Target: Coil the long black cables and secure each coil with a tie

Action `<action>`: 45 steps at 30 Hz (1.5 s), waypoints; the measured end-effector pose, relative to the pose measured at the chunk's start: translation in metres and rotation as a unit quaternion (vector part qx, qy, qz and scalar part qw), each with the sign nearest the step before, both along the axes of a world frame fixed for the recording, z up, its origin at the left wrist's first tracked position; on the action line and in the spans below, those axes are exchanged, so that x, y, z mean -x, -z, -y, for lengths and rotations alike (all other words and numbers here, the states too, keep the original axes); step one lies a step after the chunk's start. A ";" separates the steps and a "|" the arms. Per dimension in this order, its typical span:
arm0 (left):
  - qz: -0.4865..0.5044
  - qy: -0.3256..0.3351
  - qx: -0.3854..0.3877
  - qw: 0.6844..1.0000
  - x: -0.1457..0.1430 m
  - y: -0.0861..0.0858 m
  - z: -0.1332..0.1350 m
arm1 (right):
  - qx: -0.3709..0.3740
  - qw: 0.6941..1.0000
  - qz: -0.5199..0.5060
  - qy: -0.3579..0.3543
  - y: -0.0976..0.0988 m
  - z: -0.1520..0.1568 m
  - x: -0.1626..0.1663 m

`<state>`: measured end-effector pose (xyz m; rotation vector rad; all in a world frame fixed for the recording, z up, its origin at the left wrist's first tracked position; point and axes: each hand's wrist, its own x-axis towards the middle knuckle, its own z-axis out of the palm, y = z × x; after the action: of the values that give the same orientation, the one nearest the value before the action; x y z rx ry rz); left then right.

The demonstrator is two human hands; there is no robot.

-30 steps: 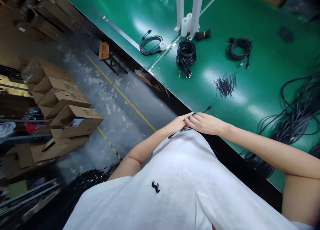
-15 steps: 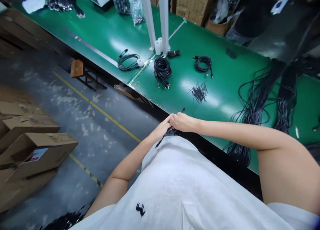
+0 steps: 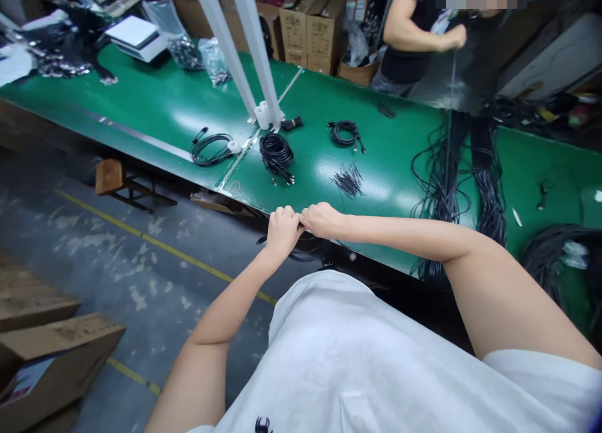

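Note:
At the table's near edge my left hand (image 3: 281, 231) and my right hand (image 3: 322, 220) are together, both closed on a black cable (image 3: 305, 255). Its loops hang below my hands, with a loose end poking out at the left and a blurred end at the right. My fingers cover the part between them. Just beyond my hands lies a loose pile of thin black ties (image 3: 347, 181). Past it is a coiled black cable (image 3: 345, 133), and to the left a thicker bundle of coiled cables (image 3: 276, 154).
Two white posts (image 3: 256, 51) rise from the green table (image 3: 310, 170). Long black cables (image 3: 444, 188) spread over its right side. Across the table stands another person, one hand (image 3: 454, 38) raised. A wooden stool (image 3: 110, 177) and cardboard boxes (image 3: 61, 345) are at the left.
My view has turned, so the table appears shifted left. Both hands have moved away from my body, and the cable loops now hang visibly beneath them. The other person has come further into view.

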<state>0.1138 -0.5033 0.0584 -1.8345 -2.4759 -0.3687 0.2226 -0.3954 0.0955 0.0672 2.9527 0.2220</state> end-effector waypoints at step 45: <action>0.707 -0.087 -0.163 0.683 -0.066 0.074 -0.007 | 0.430 0.799 -0.272 0.320 0.070 0.020 -0.059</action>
<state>0.1797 -0.4961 -0.0154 -1.1183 -2.6753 -2.8428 0.2811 -0.4155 0.0255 1.1186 2.9670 -1.4174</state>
